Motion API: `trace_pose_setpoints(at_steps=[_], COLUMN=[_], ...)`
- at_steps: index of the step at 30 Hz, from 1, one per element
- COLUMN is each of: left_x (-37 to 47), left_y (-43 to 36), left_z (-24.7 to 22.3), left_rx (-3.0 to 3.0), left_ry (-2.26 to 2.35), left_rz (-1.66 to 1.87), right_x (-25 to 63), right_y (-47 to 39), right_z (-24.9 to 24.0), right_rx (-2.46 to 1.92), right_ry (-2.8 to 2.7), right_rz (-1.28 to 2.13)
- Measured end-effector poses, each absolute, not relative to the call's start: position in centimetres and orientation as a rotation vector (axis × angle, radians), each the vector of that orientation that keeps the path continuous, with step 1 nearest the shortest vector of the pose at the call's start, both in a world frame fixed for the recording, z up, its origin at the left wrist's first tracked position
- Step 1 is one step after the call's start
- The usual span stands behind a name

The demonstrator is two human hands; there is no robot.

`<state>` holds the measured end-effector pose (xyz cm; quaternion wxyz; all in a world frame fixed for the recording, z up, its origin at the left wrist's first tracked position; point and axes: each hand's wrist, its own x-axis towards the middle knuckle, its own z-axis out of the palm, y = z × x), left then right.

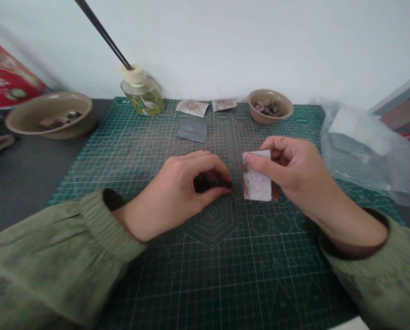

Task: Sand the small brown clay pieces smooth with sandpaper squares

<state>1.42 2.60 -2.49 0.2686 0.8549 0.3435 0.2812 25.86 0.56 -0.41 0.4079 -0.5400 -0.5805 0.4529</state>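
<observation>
My left hand (187, 185) is over the middle of the green cutting mat (212, 275), its thumb and fingers pinched on a small dark piece (226, 184) that is mostly hidden. Just to the right, my right hand (290, 169) holds a white rectangular sheet (259, 181) with brown stains along its left side. The right thumb presses on the front of the sheet and the fingers are behind it. A narrow gap separates the sheet from the left fingertips.
Behind the hands lie a grey sheet (193, 132) and two stained pieces (192, 107) (224, 105). A small bowl (267, 119) and a larger bowl (67, 130) hold small pieces. A diffuser bottle (145, 98) stands at the back; a plastic bag (373, 156) lies right.
</observation>
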Motion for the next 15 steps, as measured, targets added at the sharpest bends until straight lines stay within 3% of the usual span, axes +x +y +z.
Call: trace_pose_setpoints(at_steps=[15], left_x=[1.78], left_y=[2.64], left_z=[-2.6], left_rx=[2.315], left_ry=[0.917], left_rz=[0.807], right_x=[25.96], right_y=[0.58], right_z=[-0.38], right_rx=[-1.358], right_ry=[-1.477], right_rz=[1.138])
